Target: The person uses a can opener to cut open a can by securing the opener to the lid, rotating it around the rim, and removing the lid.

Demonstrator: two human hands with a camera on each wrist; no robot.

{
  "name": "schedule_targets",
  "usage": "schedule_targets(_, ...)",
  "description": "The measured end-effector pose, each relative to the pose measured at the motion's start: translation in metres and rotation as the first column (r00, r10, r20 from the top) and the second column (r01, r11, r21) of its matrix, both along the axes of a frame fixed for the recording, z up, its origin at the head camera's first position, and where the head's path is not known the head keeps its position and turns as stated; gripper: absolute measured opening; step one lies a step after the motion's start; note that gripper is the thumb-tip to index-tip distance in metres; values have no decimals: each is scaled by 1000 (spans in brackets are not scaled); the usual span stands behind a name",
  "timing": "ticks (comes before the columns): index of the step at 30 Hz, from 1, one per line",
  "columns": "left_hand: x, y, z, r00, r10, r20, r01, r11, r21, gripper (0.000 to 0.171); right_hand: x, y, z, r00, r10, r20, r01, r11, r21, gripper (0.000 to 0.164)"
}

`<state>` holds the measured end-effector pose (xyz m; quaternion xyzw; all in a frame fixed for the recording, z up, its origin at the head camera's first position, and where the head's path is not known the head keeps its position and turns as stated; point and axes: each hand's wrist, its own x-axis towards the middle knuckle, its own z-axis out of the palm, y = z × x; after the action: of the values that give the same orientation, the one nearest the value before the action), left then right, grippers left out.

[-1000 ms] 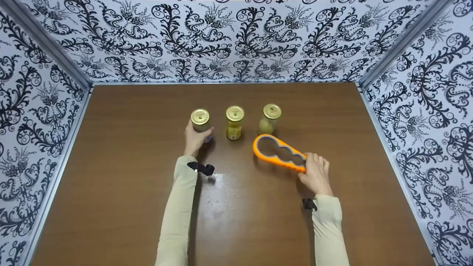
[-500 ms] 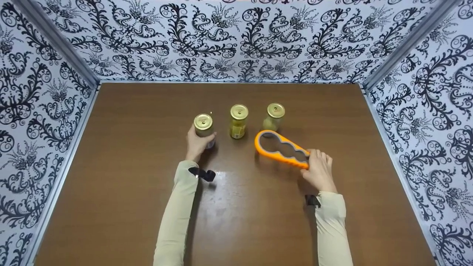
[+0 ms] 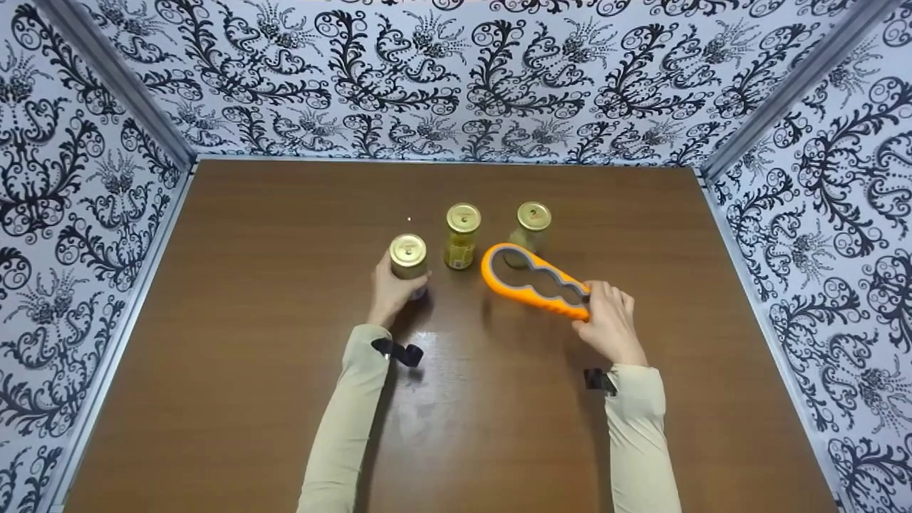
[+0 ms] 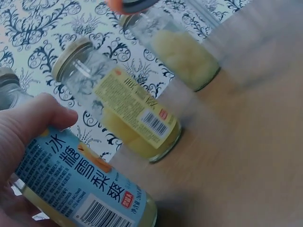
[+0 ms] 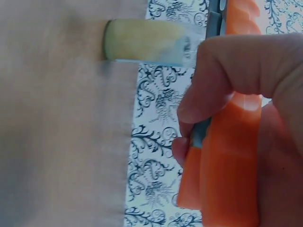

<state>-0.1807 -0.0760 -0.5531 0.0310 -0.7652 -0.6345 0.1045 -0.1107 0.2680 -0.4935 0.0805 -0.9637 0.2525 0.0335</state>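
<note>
My left hand (image 3: 390,296) grips a glass jar (image 4: 87,175) with a gold lid and a blue label, fingers and thumb around its side. The jar stands almost upright in the head view, its lower part partly hidden by the hand. My right hand (image 3: 610,324) holds an orange jar opener (image 3: 529,295) by its narrow end; grey scalloped lining shows inside. The opener's wide loop points left and overlaps the lower part of the right-hand jar (image 3: 534,216) in the head view. Between the two jars stands a yellow-labelled jar (image 3: 461,251) with a gold lid.
All of this is over a brown wooden table (image 3: 285,214). Patterned black-and-white walls (image 3: 456,78) rise behind it and at both sides, with grey metal strips (image 3: 114,78) at the corners. A tiny pale speck (image 3: 409,219) lies behind the left jar.
My left hand has brought the blue-labelled jar toward me and to the right, away from its earlier spot. The jar opener has risen slightly in the head view. The other two jars stay put.
</note>
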Motion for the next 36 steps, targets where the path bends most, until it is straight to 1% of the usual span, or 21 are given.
schedule_targets(4,6,7,-1,999,-44,4,44,999,-26,66,-4,-4,9,1000,26,0,-26,1000,-4,53)
schedule_targets(9,11,16,0,994,-105,8,105,994,-20,69,-9,-11,21,999,49,-12,-49,999,-13,53)
schedule_targets(14,14,24,4,991,-134,2,134,990,-49,70,-12,-21,31,996,76,-53,-78,997,-20,53)
schedule_targets(19,14,29,2,985,-169,-19,167,984,-56,70,-15,-35,39,989,117,-93,-118,993,-13,53)
schedule_targets(24,16,34,-1,982,-186,-34,184,981,-58,69,-16,-49,43,981,158,-116,-158,987,10,52)
schedule_targets(26,17,36,-1,980,-197,-38,195,979,-56,65,-17,-54,44,976,175,-127,-174,985,20,52)
schedule_targets(30,21,42,-1,976,-207,-59,202,976,-83,55,-20,-64,43,967,209,-144,-205,978,42,50)
schedule_targets(32,22,46,-1,973,-213,-88,201,972,-120,53,-20,-68,42,964,219,-149,-214,976,51,50)
schedule_targets(33,23,48,-2,970,-224,-97,212,970,-119,56,-21,-70,42,963,224,-149,-219,974,54,50)
schedule_targets(36,25,52,-3,955,-278,-100,278,960,-20,63,-21,-76,40,960,238,-146,-232,971,60,51)
